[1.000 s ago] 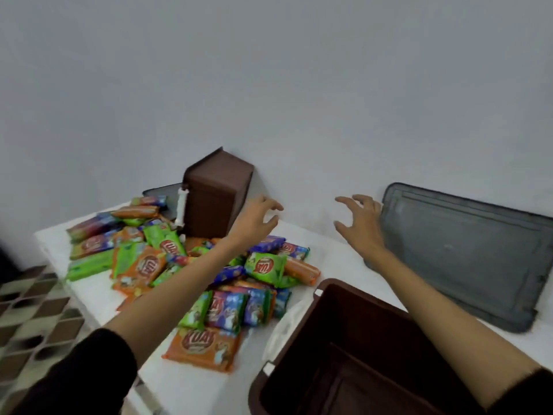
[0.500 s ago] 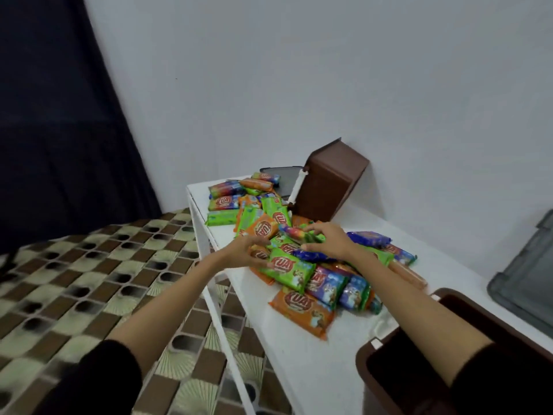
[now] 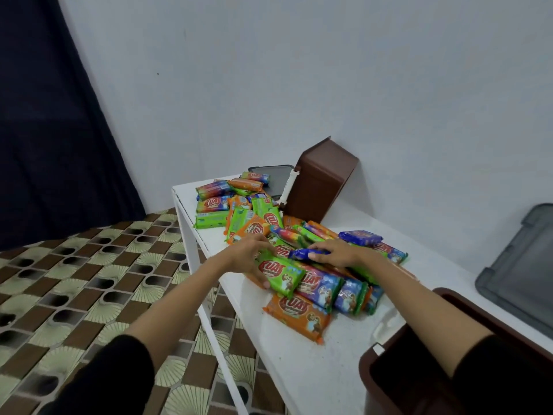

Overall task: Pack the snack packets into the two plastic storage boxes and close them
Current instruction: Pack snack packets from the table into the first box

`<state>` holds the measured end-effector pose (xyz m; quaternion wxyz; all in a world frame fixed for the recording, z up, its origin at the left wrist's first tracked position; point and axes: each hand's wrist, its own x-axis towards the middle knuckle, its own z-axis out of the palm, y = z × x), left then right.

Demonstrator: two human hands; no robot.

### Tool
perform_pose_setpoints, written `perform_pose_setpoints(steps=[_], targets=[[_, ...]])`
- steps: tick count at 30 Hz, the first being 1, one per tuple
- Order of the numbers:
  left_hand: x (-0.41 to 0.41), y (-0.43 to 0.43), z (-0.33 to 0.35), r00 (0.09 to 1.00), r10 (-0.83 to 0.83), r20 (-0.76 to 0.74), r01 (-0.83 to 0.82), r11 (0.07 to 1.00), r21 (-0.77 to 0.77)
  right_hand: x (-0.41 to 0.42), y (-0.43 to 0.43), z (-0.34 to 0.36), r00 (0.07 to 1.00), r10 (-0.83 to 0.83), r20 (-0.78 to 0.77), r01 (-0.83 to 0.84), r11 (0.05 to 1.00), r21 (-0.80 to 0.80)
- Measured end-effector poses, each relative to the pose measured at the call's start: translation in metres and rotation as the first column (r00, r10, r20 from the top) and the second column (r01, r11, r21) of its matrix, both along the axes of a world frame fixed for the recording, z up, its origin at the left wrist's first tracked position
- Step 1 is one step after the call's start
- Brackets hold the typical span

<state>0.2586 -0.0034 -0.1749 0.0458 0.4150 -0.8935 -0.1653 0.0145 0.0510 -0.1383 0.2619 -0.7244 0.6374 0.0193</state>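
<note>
Reading the wrappers: you can make out "KUAT" in a red oval on the green foil snack packet at your left hand and on the orange foil snack packet nearest you. The smaller print is too blurred to read.
Packets: the heap of foil snack packets in green, orange, blue and rainbow stripes lies on the white bench, none of it in a box. The packets overlap too much for you to count them exactly.
Boxes: two. The brown plastic storage box tipped on its side stands at the far end of the heap, beside the wall, with a white latch on it. The open brown plastic storage box sits at your near right with no packet visible inside.
Lids: two, both off. One grey plastic lid lies behind the tipped box, and the larger grey plastic lid is at the right edge by the wall.
Left hand: your left hand grips the green packet, fingers over its far edge and thumb at its near corner.
Right hand: your right hand holds a dark blue foil packet, fingers curled over it on top of the heap.
Change: a second ago both hands hung spread in the air near the tipped box. Half a second ago they were just reaching the heap. Now each has closed on a packet.
</note>
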Motion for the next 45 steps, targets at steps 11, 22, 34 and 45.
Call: perform_pose_setpoints(steps=[11, 22, 34, 45], targets=[[0.006, 0.01, -0.007, 0.993, -0.119, 0.012, 0.12, 0.988, -0.095, -0.001, -0.001, 0.003, 0.998, 0.041, 0.053, -0.051, 0.977, 0.209], [0.002, 0.001, -0.002, 0.984, -0.145, 0.106, 0.155, 0.983, -0.095, -0.006, 0.001, 0.002, 0.993, 0.093, 0.069, -0.092, 0.996, -0.019], [-0.02, -0.001, 0.025, 0.963, -0.195, 0.185, 0.218, 0.969, -0.118, 0.001, 0.012, 0.009, 0.998, -0.042, -0.048, 0.025, 0.95, -0.311], [-0.134, 0.031, 0.121, 0.875, -0.482, -0.034, 0.46, 0.853, -0.248, -0.077, 0.121, 0.115, 0.903, -0.419, -0.093, 0.334, 0.822, -0.461]])
